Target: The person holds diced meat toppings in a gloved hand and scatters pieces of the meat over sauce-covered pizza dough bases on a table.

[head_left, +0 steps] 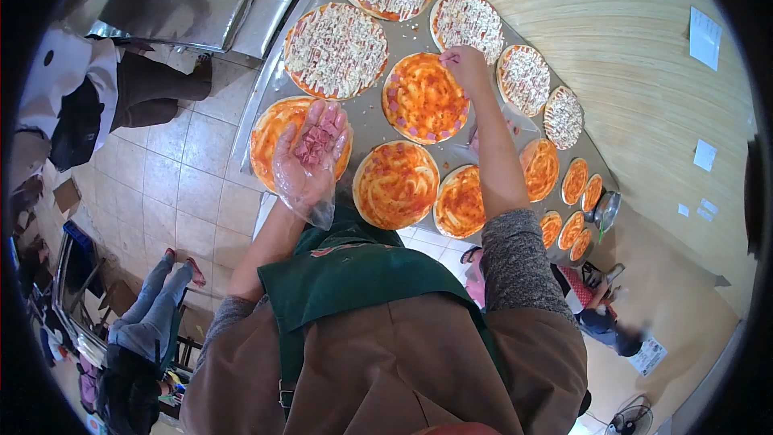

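My left hand [306, 157], in a clear plastic glove, is cupped palm up over a sauced pizza base [268, 133]. In its palm lies a heap of diced ham [314, 145]. My right hand [467, 66] is bare-looking and pinches at the upper right edge of another sauced pizza base [425, 101]; a pink bit, seemingly ham, shows at its fingertips. Ham pieces dot the left and lower rim of that base. Just below it sits a sauced base [396, 185] with a few bits near its top edge.
Several cheese-topped pizzas [336, 50] line the far side of the metal table [366, 117]. Smaller sauced bases [574, 181] and a metal bowl [609, 208] are at the right. A clear plastic bag [515, 125] lies beneath my right forearm. Other people stand at left and lower right.
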Tool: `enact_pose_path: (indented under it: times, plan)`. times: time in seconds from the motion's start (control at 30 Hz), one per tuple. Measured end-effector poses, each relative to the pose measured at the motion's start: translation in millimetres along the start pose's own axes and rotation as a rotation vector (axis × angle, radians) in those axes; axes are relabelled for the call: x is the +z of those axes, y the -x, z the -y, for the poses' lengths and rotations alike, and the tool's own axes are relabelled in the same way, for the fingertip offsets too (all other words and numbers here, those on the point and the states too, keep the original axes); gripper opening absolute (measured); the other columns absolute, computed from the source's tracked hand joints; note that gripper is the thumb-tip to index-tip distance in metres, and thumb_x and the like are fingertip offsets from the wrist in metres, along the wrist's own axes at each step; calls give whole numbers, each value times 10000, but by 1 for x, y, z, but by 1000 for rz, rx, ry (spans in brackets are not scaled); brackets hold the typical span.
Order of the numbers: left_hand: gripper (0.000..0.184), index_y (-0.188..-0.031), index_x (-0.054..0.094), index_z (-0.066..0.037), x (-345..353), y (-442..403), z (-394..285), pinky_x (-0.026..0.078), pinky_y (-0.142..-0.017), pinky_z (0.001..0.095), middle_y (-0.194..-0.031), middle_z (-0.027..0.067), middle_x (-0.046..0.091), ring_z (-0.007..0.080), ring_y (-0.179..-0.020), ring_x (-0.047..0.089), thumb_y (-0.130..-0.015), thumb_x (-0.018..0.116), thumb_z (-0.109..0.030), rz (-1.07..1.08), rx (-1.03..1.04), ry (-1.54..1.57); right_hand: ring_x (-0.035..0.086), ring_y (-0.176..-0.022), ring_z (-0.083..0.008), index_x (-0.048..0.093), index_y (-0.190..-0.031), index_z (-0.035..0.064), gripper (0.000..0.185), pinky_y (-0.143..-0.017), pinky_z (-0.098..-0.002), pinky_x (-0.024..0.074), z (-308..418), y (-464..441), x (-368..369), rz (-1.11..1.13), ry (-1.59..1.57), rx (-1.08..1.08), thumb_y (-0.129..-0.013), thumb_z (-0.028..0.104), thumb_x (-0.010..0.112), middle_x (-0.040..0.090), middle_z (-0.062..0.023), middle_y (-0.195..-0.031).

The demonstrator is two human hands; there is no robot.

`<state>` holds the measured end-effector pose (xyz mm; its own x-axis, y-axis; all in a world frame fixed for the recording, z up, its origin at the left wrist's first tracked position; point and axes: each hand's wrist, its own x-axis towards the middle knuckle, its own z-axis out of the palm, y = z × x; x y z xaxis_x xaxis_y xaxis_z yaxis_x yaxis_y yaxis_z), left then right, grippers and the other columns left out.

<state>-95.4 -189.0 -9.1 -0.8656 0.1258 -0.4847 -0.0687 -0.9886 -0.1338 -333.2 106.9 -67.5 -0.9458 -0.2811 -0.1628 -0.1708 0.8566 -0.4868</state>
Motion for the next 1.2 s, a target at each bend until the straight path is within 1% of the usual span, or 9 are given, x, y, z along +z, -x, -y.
enact_pose_path:
  times: [0.13,0.23,0.33,0.43,0.63,0.73,0.83,1.03,1.2]
  plan:
    - [545,-1402,426,4,0,1,1,281,-1151,460,-1409,158,478,278,-1326,431,-954,499,-297,-11,13,-11,683,-763,-171,723,-926,45,149,-686,-331,527,-5,0,-6,-16,-225,160,-790,96,692,718,-76,-824]
    - [542,-1400,429,5,-3,1,0,272,-1155,464,-1412,158,476,280,-1328,429,-956,498,-298,5,22,-7,682,-901,-193,665,-1078,-20,210,-775,-287,542,-16,-5,-14,179,-638,376,-891,61,616,692,-115,-1031]
    - [542,-1399,430,5,-5,2,-1,263,-1158,469,-1422,158,467,284,-1331,425,-957,498,-302,15,24,-7,680,-947,-204,615,-1155,-34,282,-809,-290,556,-18,0,-14,241,-1035,346,-874,-12,591,686,-109,-1054]
    - [539,-1394,438,4,-6,2,-2,258,-1160,473,-1429,158,462,288,-1337,419,-955,500,-304,15,32,-21,670,-1004,-218,585,-1181,-59,293,-884,-267,543,-10,2,-17,253,-1067,318,-890,-57,547,676,-135,-1079]
    - [547,-1399,437,-11,-2,4,-5,302,-1136,445,-1376,165,509,283,-1299,460,-953,475,-326,-55,65,-52,647,-844,-131,612,-1166,-36,263,-715,-221,512,-7,-9,-12,227,-887,373,-906,-3,588,675,-91,-1003]
    - [551,-1395,440,-8,-5,5,-7,298,-1137,443,-1379,165,507,282,-1301,458,-948,484,-327,-42,77,-53,616,-755,-107,620,-1150,-38,267,-648,-206,484,-3,-11,-9,217,-1011,446,-885,-10,608,671,-66,-955]
    - [553,-1391,444,-8,-8,6,-9,295,-1138,446,-1383,166,503,287,-1303,455,-945,490,-332,-38,79,-36,612,-725,-93,647,-1096,-40,237,-605,-204,472,-3,-12,-7,232,-947,371,-864,10,638,678,-59,-905]
    - [553,-1389,447,-14,-8,7,-9,291,-1140,456,-1388,167,498,293,-1301,455,-946,490,-341,-47,98,-60,582,-628,-59,725,-928,18,152,-548,-220,459,6,-18,-5,250,-377,288,-806,109,737,674,-12,-737]
    - [549,-1387,451,-15,-8,8,-9,290,-1140,462,-1394,167,493,294,-1308,449,-948,489,-342,-41,94,-53,670,-672,-173,742,-815,69,121,-640,-311,526,17,-29,7,240,-88,147,-712,115,786,710,-95,-760]
